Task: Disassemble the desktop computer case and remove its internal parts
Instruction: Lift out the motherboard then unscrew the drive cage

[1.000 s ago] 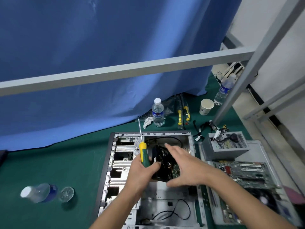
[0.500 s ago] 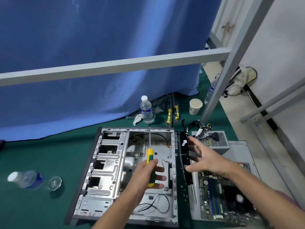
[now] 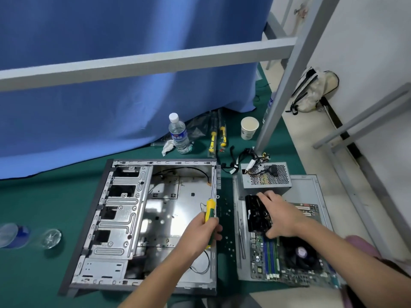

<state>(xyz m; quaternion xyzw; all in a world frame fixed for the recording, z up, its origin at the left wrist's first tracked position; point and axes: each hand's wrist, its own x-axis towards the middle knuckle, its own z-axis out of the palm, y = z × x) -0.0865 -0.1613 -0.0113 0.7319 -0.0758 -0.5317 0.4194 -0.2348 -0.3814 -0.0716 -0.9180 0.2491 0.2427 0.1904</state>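
The open grey computer case lies flat on the green mat, its inside almost bare except for thin black wires. My left hand grips a yellow-and-green screwdriver over the case's right edge, shaft pointing away. My right hand holds a black fan part down on the motherboard, which lies on a grey side panel right of the case. The power supply sits at the far end of that panel with its cables trailing.
A water bottle, a white rag, two yellow-handled tools and a paper cup stand behind the case. Another bottle lies at far left. A grey frame bar crosses overhead; its post stands at right. Small screws dot the mat.
My right hand carried the black fan part out of the case to the right and set it on the motherboard. My left hand with the screwdriver shifted right. The view moved leftward.
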